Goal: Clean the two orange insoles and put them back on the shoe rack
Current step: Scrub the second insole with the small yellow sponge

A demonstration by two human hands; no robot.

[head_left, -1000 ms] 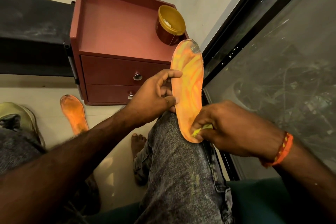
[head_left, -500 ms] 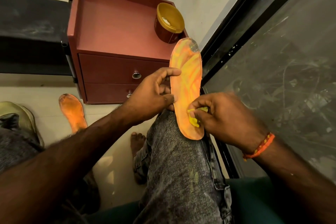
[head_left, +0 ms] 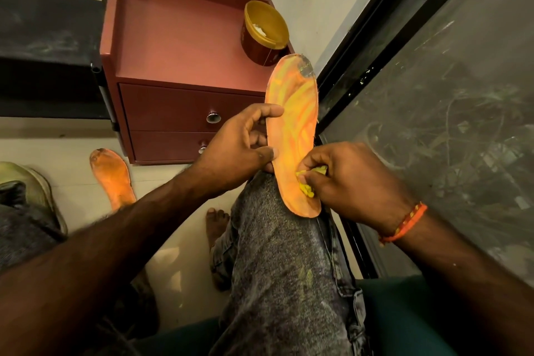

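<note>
The left hand [head_left: 239,143] holds an orange insole [head_left: 293,130] by its left edge, thumb and fingers curled on it. The insole stands with its heel on the knee of the grey jeans [head_left: 277,254], its dark-stained toe pointing far. The right hand [head_left: 349,182] pinches a small yellow cloth [head_left: 306,186] and presses it on the near part of the insole. A second orange insole [head_left: 112,179] lies on the floor at the left, near a red cabinet [head_left: 179,46]. On the cabinet stands an open gold jar [head_left: 264,32].
</note>
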